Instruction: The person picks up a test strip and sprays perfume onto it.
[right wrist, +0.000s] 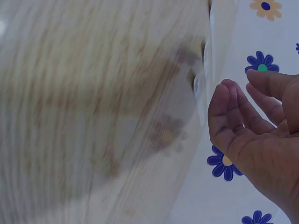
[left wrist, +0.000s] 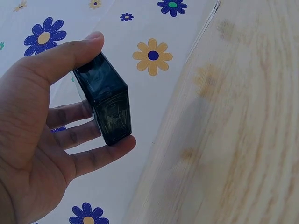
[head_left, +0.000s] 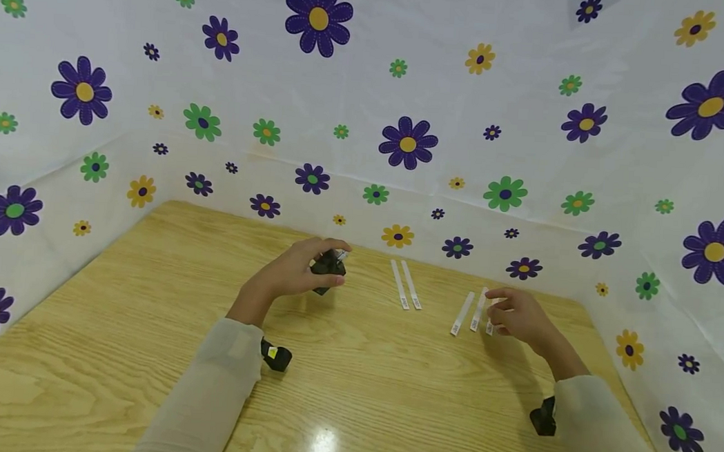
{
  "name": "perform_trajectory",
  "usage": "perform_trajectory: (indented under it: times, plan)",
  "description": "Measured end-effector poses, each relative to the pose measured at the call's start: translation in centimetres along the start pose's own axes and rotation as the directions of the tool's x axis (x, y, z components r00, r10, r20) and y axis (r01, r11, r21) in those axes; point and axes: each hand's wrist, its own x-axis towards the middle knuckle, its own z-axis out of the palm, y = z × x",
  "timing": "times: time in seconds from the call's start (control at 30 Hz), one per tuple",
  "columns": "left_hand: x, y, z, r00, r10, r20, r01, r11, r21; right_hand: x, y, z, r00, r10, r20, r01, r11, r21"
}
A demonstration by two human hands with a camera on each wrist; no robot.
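Note:
My left hand [head_left: 287, 271] holds a dark, angular glass bottle [left wrist: 110, 100] between thumb and fingers above the table's far half. Something silvery shows at the bottle's top in the head view, partly covered by the fingers. Over at the right, my right hand [head_left: 518, 318] hovers with bent fingers beside a group of white paper strips [head_left: 463, 314]. Three strips show in that group, the rightmost partly hidden by the fingers. In the right wrist view, a gap separates thumb and fingertips, and nothing is seen between them. Two more white strips [head_left: 406, 284] lie side by side between the hands.
The wooden table [head_left: 352, 391] meets a white flower-printed cloth [head_left: 354, 149] at the back and both sides. Black wrist-worn devices show below the left wrist [head_left: 276, 356] and the right wrist [head_left: 544, 417]. Light glares off the table's near edge.

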Motion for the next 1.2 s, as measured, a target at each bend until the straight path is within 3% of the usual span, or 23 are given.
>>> perform_trajectory:
  times: [0.37, 0.83, 1.2]
  plan:
    - [0.0, -0.1, 0.1, 1.0, -0.026, 0.015, 0.026, 1.0, -0.003, -1.2, 1.5, -0.3, 0.994, 0.102, 0.024, -0.104, 0.99, 0.098]
    - [-0.1, 0.0, 0.1, 1.0, -0.026, 0.011, 0.026, 1.0, 0.002, -0.4, 1.4, 1.1, 0.962, 0.271, -0.027, -0.252, 0.925, 0.284]
    - [0.0, 0.0, 0.1, 1.0, -0.006, 0.008, 0.006, 1.0, 0.02, -0.1, 1.1, 1.5, 0.929, 0.355, -0.11, -0.317, 0.911, 0.262]
